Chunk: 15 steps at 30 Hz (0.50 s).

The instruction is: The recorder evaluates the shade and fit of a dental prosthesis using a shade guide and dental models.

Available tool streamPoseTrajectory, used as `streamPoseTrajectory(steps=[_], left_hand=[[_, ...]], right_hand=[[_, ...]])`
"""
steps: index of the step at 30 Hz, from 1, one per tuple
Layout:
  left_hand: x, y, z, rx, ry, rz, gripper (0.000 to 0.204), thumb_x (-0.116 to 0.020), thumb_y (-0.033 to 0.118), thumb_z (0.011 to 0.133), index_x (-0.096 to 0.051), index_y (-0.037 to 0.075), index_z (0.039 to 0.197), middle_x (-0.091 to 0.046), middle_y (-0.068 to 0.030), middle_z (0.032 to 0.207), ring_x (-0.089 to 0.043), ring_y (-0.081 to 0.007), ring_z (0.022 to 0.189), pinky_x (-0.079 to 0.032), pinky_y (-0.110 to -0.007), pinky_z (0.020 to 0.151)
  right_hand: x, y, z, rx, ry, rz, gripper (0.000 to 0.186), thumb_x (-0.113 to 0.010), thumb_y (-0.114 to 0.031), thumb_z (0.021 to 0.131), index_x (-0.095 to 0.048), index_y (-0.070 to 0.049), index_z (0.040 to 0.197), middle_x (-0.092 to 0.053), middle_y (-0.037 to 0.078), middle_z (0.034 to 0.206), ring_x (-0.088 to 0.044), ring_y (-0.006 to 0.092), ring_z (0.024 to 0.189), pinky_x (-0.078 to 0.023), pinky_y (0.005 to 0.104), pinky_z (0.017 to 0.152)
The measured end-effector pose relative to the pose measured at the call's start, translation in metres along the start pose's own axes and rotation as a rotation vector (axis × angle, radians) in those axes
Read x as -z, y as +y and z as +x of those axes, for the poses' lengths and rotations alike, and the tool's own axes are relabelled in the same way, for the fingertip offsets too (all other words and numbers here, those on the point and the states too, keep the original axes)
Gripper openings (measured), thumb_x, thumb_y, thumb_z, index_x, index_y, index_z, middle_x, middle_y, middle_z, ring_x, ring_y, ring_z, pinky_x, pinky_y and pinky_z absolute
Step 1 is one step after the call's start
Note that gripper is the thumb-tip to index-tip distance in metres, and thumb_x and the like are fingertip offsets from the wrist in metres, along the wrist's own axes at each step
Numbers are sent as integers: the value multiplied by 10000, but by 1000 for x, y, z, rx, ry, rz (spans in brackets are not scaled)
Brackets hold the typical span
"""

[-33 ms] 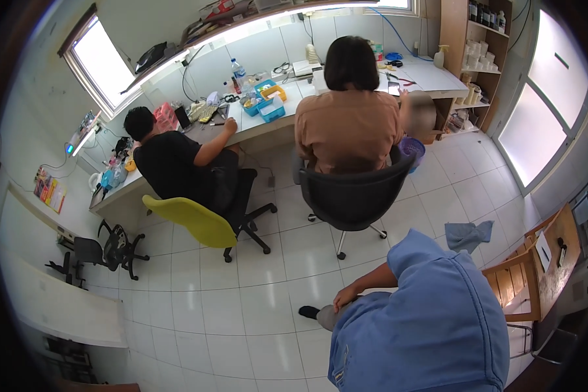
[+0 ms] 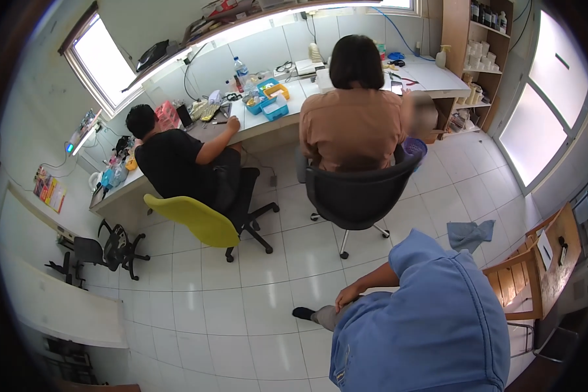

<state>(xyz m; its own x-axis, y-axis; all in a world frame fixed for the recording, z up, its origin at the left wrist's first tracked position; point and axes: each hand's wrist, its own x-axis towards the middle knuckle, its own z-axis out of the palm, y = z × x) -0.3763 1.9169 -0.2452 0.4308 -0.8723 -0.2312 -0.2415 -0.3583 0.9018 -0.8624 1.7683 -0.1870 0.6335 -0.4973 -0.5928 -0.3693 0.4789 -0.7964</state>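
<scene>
Grip, right hand: we could not tell spread from pressed together.
Grey trouser leg: we saw it under that hand.

Daylight overexposes the brown-framed rectangular window and white-framed frosted-glass door; a long white strip lamp glows. Glossy white square floor tiles carry glare. Straight lines bow toward the black rim; one beige patch is blurred.

Shirt: blue, darker seam line. Trousers: grey. Footwear: black. Cloth: blue-grey. Desk chair: lime-green back. Armchair: black. Basket: purple. Open tub: bright blue. Neighbouring tub: yellow. Bookcase: tan. Floor tiles: white, dark grid lines.
</scene>
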Motion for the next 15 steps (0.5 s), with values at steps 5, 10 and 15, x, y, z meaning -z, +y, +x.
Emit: streamPoseTrajectory(steps=[5, 10, 15], left_hand=[[17, -12, 83, 86, -43, 10, 399, -498, 213, 951, -528, -75, 1225, -660, -167, 1083, -647, -280, 907, -542, -373, 797], [15, 9, 193, 144, -113, 0, 396, -496, 205, 948, -531, -81, 1219, -661, -169, 1076, -648, -281, 899, -546, -366, 788], [19, -1, 263, 246, -118, -45, 392, -494, 198, 946, -533, -87, 1213, -662, -172, 1069, -649, -282, 892, -549, -358, 779]], right_hand=[[18, -67, 57, -60, 105, 96, 306, -571, -192, 933, -707, -155, 1204, -680, -9, 1203, -576, 120, 1118, -453, 289, 956], [65, -141, 148, 21, 204, -106, 331, -582, -182, 886, -705, -146, 1190, -698, 31, 1170, -629, 161, 1063, -494, 316, 908], [117, -345, 207, 477, 576, -471, 253, -554, -141, 908, -637, -43, 1125, -689, 136, 1067, -672, 292, 959, -525, 407, 860]])
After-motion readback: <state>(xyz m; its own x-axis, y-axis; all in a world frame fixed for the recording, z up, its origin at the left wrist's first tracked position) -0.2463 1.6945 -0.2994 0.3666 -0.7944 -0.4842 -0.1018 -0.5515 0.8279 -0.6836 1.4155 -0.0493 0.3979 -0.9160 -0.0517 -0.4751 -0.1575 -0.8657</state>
